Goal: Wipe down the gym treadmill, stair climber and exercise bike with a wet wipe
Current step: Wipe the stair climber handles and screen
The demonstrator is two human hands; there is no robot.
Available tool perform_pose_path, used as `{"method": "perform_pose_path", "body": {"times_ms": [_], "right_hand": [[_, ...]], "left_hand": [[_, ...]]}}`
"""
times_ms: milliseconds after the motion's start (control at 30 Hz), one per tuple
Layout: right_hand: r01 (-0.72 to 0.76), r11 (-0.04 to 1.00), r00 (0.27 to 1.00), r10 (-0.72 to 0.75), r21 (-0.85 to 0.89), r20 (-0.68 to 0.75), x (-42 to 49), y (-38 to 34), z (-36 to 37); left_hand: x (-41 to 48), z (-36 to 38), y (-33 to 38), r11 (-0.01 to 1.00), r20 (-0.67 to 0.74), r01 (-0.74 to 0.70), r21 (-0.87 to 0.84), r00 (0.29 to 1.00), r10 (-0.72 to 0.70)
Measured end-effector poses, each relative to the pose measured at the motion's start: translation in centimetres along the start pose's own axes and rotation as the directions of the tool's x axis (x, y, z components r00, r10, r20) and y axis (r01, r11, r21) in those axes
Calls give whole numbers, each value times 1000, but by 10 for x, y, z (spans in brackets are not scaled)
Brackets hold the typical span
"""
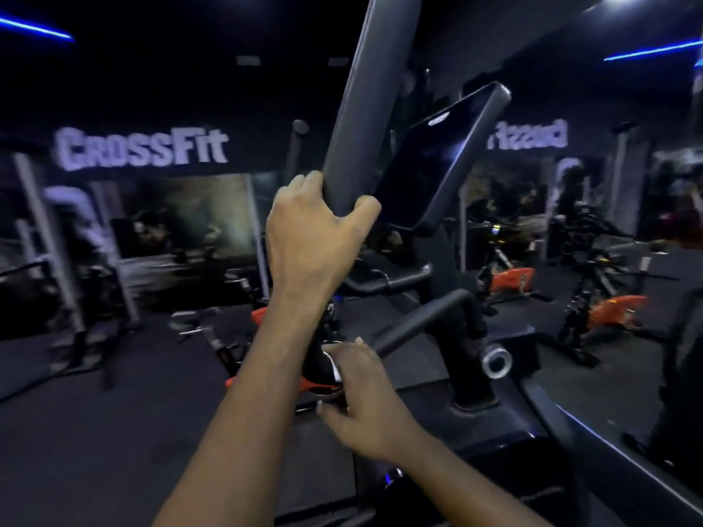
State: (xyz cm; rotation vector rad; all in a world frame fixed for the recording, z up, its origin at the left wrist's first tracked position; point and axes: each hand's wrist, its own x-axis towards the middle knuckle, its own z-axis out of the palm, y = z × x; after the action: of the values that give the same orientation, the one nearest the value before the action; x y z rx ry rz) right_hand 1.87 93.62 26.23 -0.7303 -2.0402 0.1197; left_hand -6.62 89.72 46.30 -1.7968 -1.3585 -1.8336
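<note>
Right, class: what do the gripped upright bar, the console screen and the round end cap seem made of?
Upright bar: matt grey rubber or foam coating, perhaps; dull sheen. Console screen: glossy glass or plastic; reflects light. Round end cap: probably metal; silvery shine.

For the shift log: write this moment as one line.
left hand: grips grey upright handle | right hand: curled near lower bar, hold unclear | screen: dark

left hand grips grey upright bar | right hand lower, holds white wipe
</note>
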Motion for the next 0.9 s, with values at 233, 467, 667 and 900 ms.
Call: {"method": "perform_pose_path", "body": {"times_ms": [233,467,667,900], "right_hand": [[-32,968,999,40,-250,26,2,40,-28],[-2,958,999,11,-286,30,4,65,-37],[170,966,977,-139,-197,160,-5,67,-28],[7,968,993,23,-250,118,2,95,-45]], "left_hand": [[-8,12,6,982,-128,19,190,992,6],[-13,16,5,967,-176,20,255,984,26],[-13,16,1,948,-193,-1,320,979,66],[-22,23,-2,890,-196,-46,455,969,150]]}}
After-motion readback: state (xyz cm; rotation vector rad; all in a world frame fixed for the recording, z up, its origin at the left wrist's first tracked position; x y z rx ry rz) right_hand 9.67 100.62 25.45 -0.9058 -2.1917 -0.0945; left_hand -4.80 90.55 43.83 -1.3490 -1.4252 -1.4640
